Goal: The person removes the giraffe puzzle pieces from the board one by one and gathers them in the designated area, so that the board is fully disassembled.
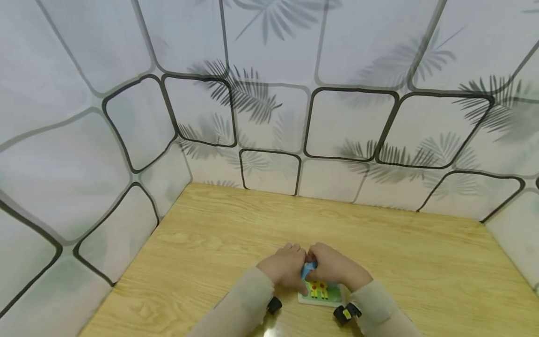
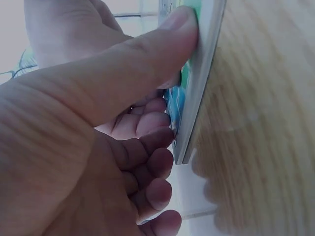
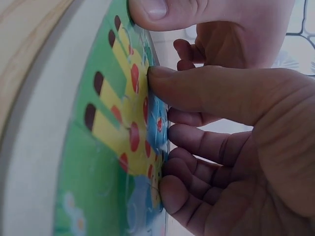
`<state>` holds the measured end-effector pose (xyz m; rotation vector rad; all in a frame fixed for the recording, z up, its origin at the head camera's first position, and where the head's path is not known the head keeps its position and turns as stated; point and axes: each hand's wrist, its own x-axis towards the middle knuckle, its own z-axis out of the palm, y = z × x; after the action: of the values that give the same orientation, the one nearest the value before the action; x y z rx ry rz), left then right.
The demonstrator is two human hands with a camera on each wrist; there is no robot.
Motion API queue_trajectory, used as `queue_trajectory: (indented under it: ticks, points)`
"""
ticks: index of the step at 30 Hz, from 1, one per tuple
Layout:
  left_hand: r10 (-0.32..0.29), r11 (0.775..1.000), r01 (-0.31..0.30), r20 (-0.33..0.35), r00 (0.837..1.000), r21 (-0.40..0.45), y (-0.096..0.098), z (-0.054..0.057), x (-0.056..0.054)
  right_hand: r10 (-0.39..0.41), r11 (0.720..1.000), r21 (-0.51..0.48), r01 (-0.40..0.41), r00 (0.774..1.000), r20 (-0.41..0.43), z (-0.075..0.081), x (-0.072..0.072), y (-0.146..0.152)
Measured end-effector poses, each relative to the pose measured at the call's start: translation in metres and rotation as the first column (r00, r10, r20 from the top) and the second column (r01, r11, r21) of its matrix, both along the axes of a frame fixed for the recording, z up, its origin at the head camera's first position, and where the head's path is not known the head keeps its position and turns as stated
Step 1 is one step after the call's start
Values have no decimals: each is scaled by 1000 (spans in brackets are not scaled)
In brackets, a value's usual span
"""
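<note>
A jigsaw puzzle [image 1: 331, 294] with a red-spotted yellow giraffe [image 3: 134, 118] on green and blue lies in a pale board [image 2: 201, 83] on the table. My left hand [image 1: 286, 266] rests at its left side, thumb [image 2: 162, 46] pressed on the picture and fingertips near the corner. From the right, my right hand [image 1: 336, 267] has thumb and curled fingertips about a blue puzzle piece [image 1: 309, 269] near the giraffe's back. Both hands partly hide the upper puzzle, so the piece's edges are not visible.
The light wood table [image 1: 219, 224] reaches back to a patterned curtain [image 1: 269, 121], which also hangs at the left and right. Black wrist cameras [image 1: 347, 313] sit beneath both forearms, close to the tabletop.
</note>
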<state>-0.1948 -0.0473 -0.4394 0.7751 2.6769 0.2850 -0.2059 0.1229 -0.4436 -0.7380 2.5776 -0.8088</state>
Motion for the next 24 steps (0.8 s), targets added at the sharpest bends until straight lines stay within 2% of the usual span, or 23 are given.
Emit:
queue_trajectory:
  ticks: [7,15,24]
  points:
    - [10,1000,-10,40,999,-5,0,0,-2,31,999,-13,-31,999,-12,-1,-1,2]
    - [14,1000,-14,81,997,-7,0,5,-1,28,999,-15,-28,1000,4,-3,-2,3]
    - [24,1000,-24,99,995,3,0,1,-4,25,1000,-18,-25,1000,11,-5,-6,1]
